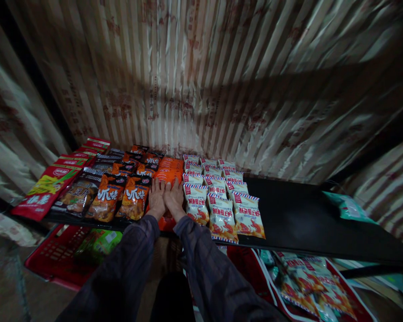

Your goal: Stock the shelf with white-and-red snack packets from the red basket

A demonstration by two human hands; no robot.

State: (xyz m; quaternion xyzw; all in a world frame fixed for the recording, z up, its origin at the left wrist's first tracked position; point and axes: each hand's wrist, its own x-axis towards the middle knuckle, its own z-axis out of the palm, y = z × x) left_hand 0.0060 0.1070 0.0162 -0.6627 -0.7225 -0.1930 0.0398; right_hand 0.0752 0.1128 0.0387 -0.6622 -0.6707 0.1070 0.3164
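My left hand (157, 197) lies flat on a column of orange snack bags (169, 169) in the middle of the black shelf, fingers stretched toward the back. Right beside it, my right hand (174, 197) rests on the same bags, also with its fingers laid out. Both hands cover much of the front orange bags, and neither grips one. Left of my hands are black-and-orange snack bags (134, 197) in columns. On the right side, touching or close to the orange column, white snack bags (221, 219) with red lettering stand in several rows.
Dark snack bags (79, 192) and red-and-yellow bags (50, 183) fill the shelf's left end. A teal-and-white packet (351, 208) lies right on the black shelf (295, 219). Below stand a red basket (53, 255) and a crate of snack bags (315, 281). Striped sheeting (201, 89) hangs behind.
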